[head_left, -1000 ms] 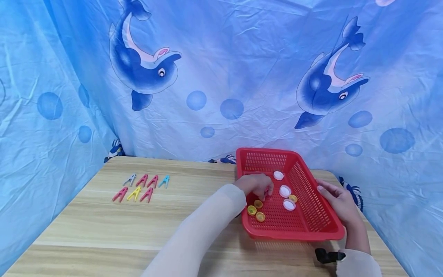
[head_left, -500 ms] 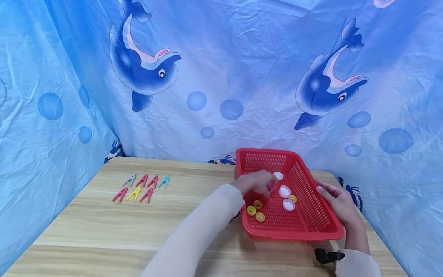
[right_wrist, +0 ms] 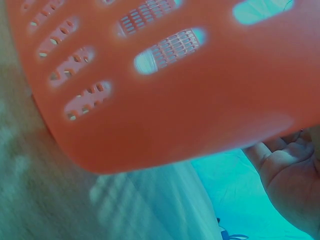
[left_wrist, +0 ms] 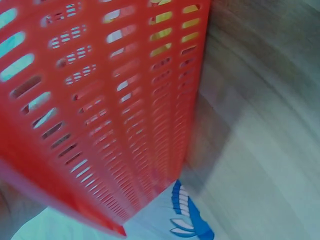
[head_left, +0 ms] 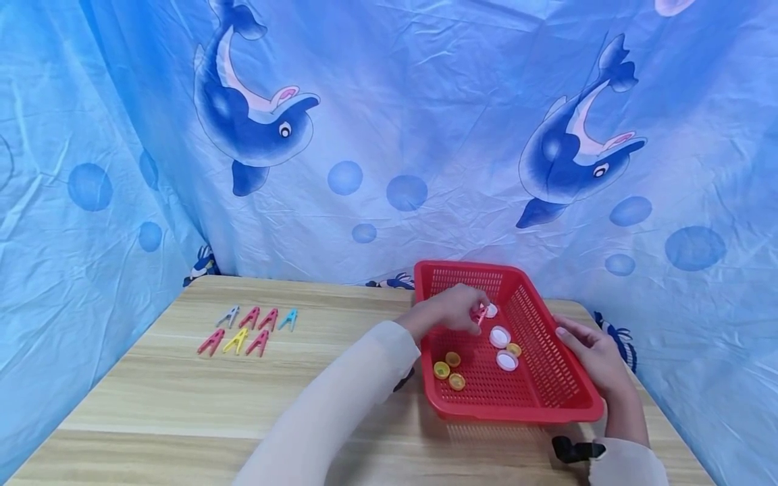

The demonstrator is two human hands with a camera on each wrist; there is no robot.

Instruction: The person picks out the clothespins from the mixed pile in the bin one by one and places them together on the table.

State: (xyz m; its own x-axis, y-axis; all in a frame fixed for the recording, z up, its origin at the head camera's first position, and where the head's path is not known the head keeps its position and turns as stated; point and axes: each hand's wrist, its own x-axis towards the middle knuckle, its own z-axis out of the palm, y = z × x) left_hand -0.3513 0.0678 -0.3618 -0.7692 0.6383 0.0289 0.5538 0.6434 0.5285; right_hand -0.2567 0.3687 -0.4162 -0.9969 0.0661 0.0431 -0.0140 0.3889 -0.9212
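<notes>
My left hand reaches over the left side of the red plastic basket and pinches a pink clothespin just above its floor. Close beside those fingertips lies a white bottle cap, partly covered. My right hand grips the basket's right rim, with the thumb over the edge. Two more white caps, one of them the nearer white cap, lie in the basket with a yellow cap between them. Three yellow caps, including a lower one, sit at the near left corner.
On the left of the wooden table, several clothespins lie in two rows, among them a yellow clothespin and a light-blue clothespin. A blue dolphin curtain hangs behind the table and at both sides.
My left hand has lifted and moved away from me inside the basket, bringing the pink clothespin up near the far white cap. My right hand stays on the rim.
</notes>
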